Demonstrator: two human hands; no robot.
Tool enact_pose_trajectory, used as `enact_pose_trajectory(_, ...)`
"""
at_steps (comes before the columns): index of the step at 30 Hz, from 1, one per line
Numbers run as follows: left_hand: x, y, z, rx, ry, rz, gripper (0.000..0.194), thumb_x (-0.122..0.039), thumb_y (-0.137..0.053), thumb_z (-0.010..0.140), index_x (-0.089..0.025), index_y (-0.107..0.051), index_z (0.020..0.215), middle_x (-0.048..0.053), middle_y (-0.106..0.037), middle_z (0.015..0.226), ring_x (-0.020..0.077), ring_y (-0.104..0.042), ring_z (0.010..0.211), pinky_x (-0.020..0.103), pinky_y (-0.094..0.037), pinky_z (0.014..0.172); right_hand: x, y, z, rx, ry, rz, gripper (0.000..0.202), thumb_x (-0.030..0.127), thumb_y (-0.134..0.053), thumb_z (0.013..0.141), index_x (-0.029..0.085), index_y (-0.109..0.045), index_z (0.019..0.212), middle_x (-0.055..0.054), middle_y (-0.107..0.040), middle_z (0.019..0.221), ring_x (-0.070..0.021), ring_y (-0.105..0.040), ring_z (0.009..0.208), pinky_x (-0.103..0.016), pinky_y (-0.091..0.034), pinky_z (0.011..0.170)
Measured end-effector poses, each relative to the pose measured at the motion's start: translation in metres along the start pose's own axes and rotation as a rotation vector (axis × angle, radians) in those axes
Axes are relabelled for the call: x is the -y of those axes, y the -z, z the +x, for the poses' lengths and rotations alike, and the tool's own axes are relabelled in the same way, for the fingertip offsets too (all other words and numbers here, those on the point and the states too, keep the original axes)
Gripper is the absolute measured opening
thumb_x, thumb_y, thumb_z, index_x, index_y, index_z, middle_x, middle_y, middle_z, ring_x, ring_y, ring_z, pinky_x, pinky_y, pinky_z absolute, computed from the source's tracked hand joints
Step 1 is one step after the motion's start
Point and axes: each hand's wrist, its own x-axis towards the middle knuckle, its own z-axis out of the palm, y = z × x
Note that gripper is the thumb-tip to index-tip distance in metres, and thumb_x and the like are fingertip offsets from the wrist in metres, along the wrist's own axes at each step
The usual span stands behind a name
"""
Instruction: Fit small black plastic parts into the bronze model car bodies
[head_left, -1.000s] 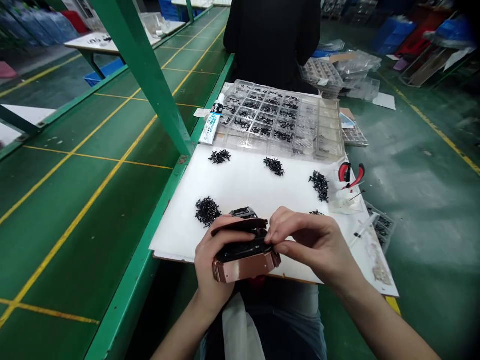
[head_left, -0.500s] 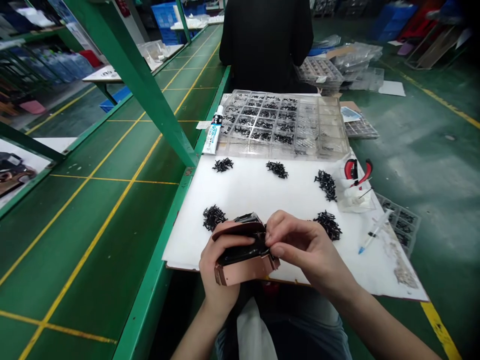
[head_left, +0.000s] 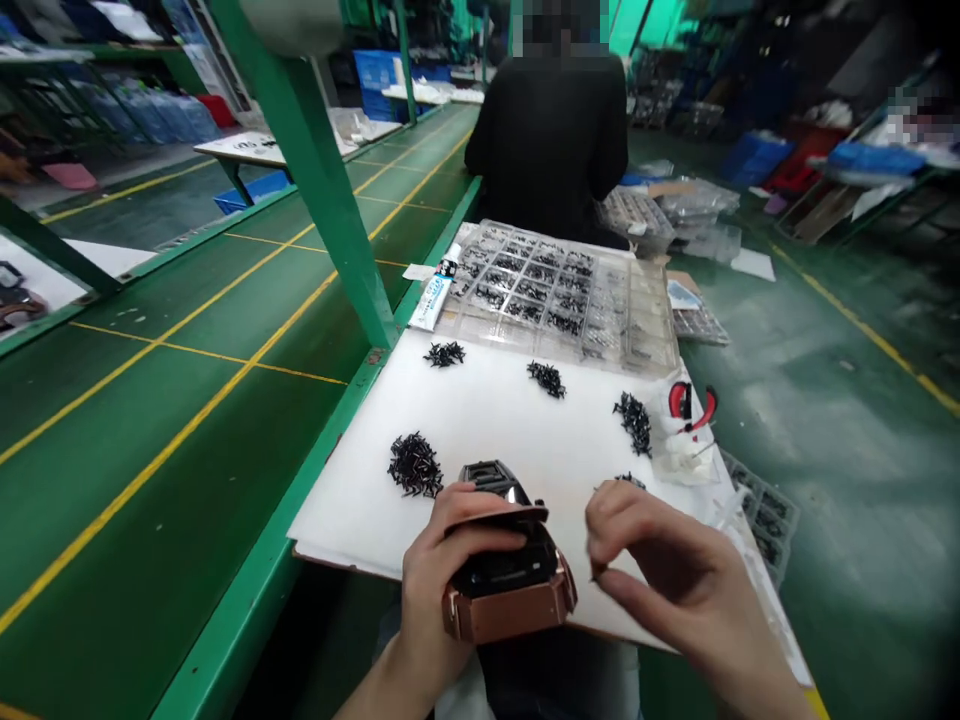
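My left hand is wrapped round a black-and-copper piece that looks like a model car, held tilted over the table's front edge. Its thumb and fingers press between a raised copper flap and the black inner part. To the right, apart from the piece, my right hand is closed in a pinch. A tiny dark speck shows at its fingertips, too small to name. Beyond that hand, a pile of small black parts is partly hidden. Another pile of black parts lies left of the piece.
Further black piles lie on the white board. Behind stand a clear compartment box and a glue tube. Red-handled pliers rest at right. A green post and conveyor border the left; a person sits ahead.
My right hand has come away from the model car, moving right, its fingers still pinched. My left hand keeps its hold, and the car sits slightly lower in view. The camera view has shifted.
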Motion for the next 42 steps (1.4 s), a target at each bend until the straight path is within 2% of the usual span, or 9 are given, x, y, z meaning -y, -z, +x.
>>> enact_pose_trajectory(4,0.005,0.001,-0.005,-0.038,-0.030,-0.044,0.006,-0.022,-0.063,0.097,-0.020,-0.068,0.094,0.003,-0.072,0.102,0.0149,-0.069,0.095,0.028,-0.042,0.107,-0.039,0.012,0.065,-0.194,-0.025,-0.077,0.015,0.040,-0.071,0.088,0.025,-0.066,0.089,0.000,-0.063,0.086,-0.0137,-0.057,0.072,-0.024,-0.049,0.060)
enact_pose_trajectory(9,0.011,0.003,-0.006,-0.137,0.030,-0.066,0.010,-0.025,-0.062,0.097,-0.023,-0.069,0.091,0.004,-0.073,0.100,0.0187,-0.069,0.098,0.029,-0.049,0.100,-0.113,-0.034,0.162,0.077,-0.114,-0.305,0.022,0.036,-0.074,0.086,0.015,-0.068,0.086,-0.002,-0.068,0.082,-0.0173,-0.066,0.079,-0.031,-0.054,0.069)
enact_pose_trajectory(13,0.015,0.008,-0.002,-0.201,0.077,-0.093,0.013,-0.030,-0.064,0.095,-0.024,-0.071,0.086,0.005,-0.073,0.094,0.0208,-0.069,0.097,0.027,-0.055,0.089,-0.155,-0.070,0.186,0.238,-0.125,-0.515,0.022,0.033,-0.068,0.094,0.014,-0.066,0.085,0.000,-0.067,0.081,-0.0146,-0.065,0.076,-0.035,-0.056,0.077)
enact_pose_trajectory(21,0.026,0.013,-0.004,-0.200,0.058,-0.138,0.011,-0.033,-0.063,0.094,-0.025,-0.070,0.093,0.005,-0.073,0.097,0.0208,-0.069,0.095,0.029,-0.053,0.095,-0.162,-0.067,0.230,0.271,0.038,-0.854,0.018,0.032,-0.060,0.099,0.015,-0.066,0.102,-0.004,-0.066,0.101,-0.0175,-0.065,0.089,-0.038,-0.056,0.083)
enact_pose_trajectory(25,0.032,0.011,-0.007,-0.170,0.025,-0.169,0.013,-0.036,-0.064,0.094,-0.024,-0.068,0.098,0.006,-0.073,0.100,0.0203,-0.071,0.091,0.032,-0.050,0.098,-0.163,-0.089,0.254,0.388,0.130,-0.983,0.015,0.030,-0.063,0.097,0.016,-0.067,0.102,-0.006,-0.066,0.109,-0.0199,-0.063,0.100,-0.041,-0.054,0.090)
enact_pose_trajectory(30,0.032,0.012,-0.007,-0.157,-0.008,-0.173,0.015,-0.037,-0.059,0.098,-0.023,-0.065,0.099,0.004,-0.073,0.102,0.0173,-0.071,0.089,0.030,-0.045,0.102,-0.150,-0.107,0.251,0.451,0.146,-1.112,0.012,0.026,-0.063,0.097,0.016,-0.067,0.103,-0.006,-0.066,0.112,-0.0208,-0.063,0.104,-0.040,-0.056,0.088)
enact_pose_trajectory(33,0.030,0.013,-0.004,-0.139,-0.036,-0.160,0.017,-0.036,-0.055,0.101,-0.022,-0.063,0.101,0.005,-0.073,0.104,0.0169,-0.071,0.092,0.030,-0.043,0.103,-0.123,-0.076,0.238,0.396,0.110,-1.201,0.017,0.026,-0.058,0.100,0.018,-0.065,0.114,-0.007,-0.064,0.119,-0.0200,-0.063,0.105,-0.039,-0.055,0.091)
enact_pose_trajectory(37,0.030,0.010,0.003,-0.150,-0.075,-0.155,0.017,-0.037,-0.058,0.099,-0.021,-0.065,0.098,0.005,-0.074,0.102,0.0180,-0.071,0.088,0.031,-0.045,0.099,-0.088,0.016,0.209,0.308,-0.119,-1.454,0.017,0.028,-0.056,0.101,0.018,-0.066,0.110,-0.006,-0.066,0.113,-0.0195,-0.064,0.102,-0.040,-0.055,0.090)
enact_pose_trajectory(42,0.032,0.007,0.004,-0.129,-0.024,-0.170,0.016,-0.026,-0.053,0.101,-0.022,-0.068,0.097,0.005,-0.074,0.103,0.0187,-0.070,0.092,0.032,-0.046,0.100,-0.095,0.103,0.160,0.421,-0.476,-1.711,0.017,0.031,-0.064,0.097,0.015,-0.066,0.098,-0.005,-0.068,0.100,-0.0178,-0.066,0.090,-0.037,-0.057,0.081)
